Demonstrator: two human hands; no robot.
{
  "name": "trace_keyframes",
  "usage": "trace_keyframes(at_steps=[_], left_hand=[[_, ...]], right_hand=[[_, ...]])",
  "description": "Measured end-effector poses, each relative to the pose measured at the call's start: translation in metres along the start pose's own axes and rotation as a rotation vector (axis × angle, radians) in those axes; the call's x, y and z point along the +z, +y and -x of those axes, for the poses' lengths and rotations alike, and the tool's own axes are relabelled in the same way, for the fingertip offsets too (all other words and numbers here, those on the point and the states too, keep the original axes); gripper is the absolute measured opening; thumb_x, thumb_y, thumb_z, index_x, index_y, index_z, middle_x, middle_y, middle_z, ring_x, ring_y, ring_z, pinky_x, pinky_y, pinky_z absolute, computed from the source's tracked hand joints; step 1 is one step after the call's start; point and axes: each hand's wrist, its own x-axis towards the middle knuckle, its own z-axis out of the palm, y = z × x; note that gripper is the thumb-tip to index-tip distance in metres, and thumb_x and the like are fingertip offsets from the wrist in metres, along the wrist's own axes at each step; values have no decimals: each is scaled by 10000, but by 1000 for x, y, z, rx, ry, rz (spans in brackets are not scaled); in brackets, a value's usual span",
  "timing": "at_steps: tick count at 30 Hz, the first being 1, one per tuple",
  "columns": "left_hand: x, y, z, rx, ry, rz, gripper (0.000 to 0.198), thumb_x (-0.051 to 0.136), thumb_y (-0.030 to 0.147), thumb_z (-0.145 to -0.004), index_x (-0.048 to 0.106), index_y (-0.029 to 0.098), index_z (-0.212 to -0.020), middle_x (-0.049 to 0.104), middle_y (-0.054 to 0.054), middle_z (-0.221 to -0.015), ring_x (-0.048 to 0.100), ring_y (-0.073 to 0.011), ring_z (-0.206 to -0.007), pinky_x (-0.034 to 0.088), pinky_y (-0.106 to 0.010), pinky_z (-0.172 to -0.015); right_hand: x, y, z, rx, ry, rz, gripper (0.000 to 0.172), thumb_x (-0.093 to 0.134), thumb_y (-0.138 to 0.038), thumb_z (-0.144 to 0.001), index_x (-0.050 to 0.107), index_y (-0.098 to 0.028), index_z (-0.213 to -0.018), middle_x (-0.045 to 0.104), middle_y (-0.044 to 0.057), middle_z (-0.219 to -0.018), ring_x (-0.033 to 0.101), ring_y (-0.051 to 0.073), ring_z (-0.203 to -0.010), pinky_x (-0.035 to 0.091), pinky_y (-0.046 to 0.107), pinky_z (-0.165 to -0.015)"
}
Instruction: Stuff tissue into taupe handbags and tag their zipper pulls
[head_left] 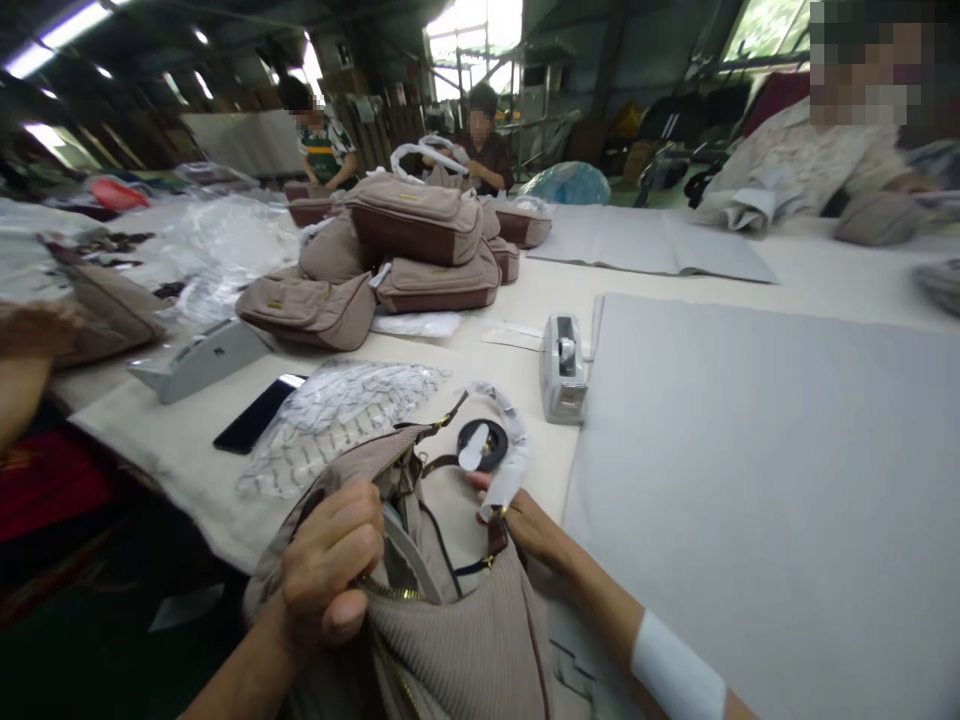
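Observation:
A beige ribbed handbag (465, 630) with brown trim and gold zips stands open close in front of me. My left hand (334, 555) is closed round its near left rim beside the zip. At the far right rim, my right hand (529, 525) grips the bag by the strap's base; the wrapped handle hides part of its fingers. The handle (510, 460) arches up in white wrapping. Just beyond the bag lies a dark round disc (484, 445) with a white piece across it. A pale lining shows inside the opening, but its depths are hidden.
Several finished-looking bags (427, 235) are piled ahead. A tape dispenser (566, 370) stands right of centre, another dispenser (202, 358) at left. Nearby lie a phone (255, 415), a plastic-wrapped bundle (345, 410) and large grey sheets (765, 480). Another person's hand (30, 350) reaches in at left; co-workers stand beyond.

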Motion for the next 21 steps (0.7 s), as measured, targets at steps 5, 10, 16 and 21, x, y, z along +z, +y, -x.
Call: trace_keyframes(at_steps=[5,10,16,21], left_hand=[[12,-24,-26,139,-67,34,298,349,292,-930,386,200,-649,366,-5,-591,380,-156,-557,313,-298,-508],[48,-64,-28,202,-110,-167,263,449,166,-841,428,201,-582,413,-4,-566,406,-159,-553,344,-290,-538],[91,-69,-38,129,-178,-329,296,454,225,-878,485,190,-586,509,-23,-594,470,-170,-611,389,-281,-623],[106,9,-50,-272,-327,-32,224,424,289,-886,557,163,-756,587,-84,-809,526,-219,-842,397,-335,-799]], right_hand=[[-36,-4,20,37,216,238,288,443,-196,-788,666,-146,-963,662,96,-894,600,213,-837,466,370,-837],[-56,-16,123,-21,148,746,501,534,-139,-680,564,-178,-1178,540,122,-1234,476,287,-1101,389,449,-937],[-148,24,193,400,354,1199,351,463,-111,-762,575,-138,-1093,571,134,-1141,502,291,-1056,434,419,-860],[-210,52,223,493,489,1139,216,461,-184,-796,577,-174,-978,579,83,-1066,534,245,-969,456,366,-825]])
